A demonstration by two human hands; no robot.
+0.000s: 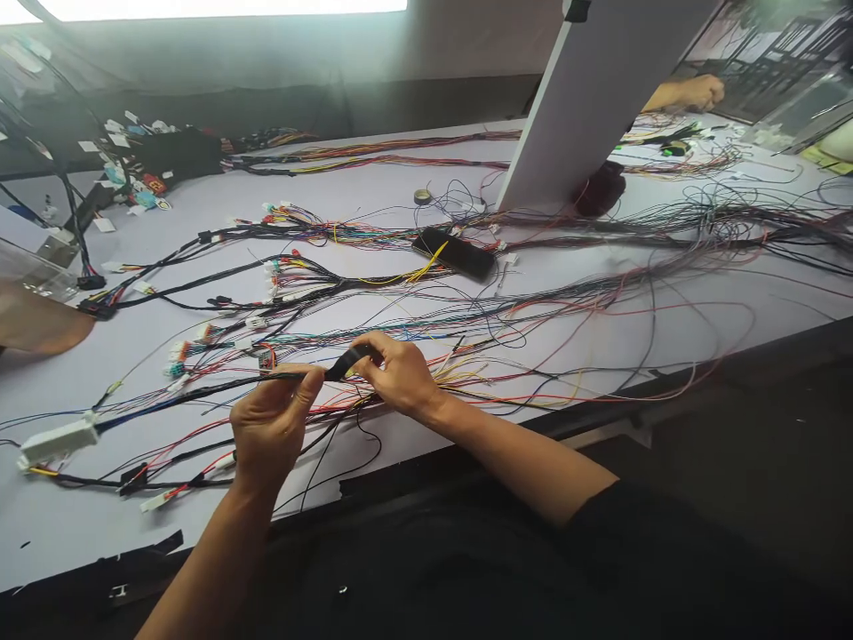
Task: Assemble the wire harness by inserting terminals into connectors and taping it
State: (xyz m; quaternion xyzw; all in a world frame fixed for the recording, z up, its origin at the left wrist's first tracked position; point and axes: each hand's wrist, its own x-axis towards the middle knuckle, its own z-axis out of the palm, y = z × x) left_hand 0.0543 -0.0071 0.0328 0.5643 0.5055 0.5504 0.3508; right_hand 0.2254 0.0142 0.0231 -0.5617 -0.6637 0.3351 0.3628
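My left hand pinches a wire bundle wrapped in black, close to where a strip of black tape meets it. The strip arches up to the right, and my right hand grips its other end between thumb and fingers. Whether a roll sits inside that hand is hidden. Leftward, the bundle runs to a large white connector lying on the table. Loose red, yellow and black wires fan out beyond my right hand. Below my left hand lies another dark wire branch with small connectors.
More wire harnesses stretch across the white table. A black phone-like slab and a small tape roll lie behind. A white upright panel stands at the back. Another person's hand is far right; someone's arm shows at left.
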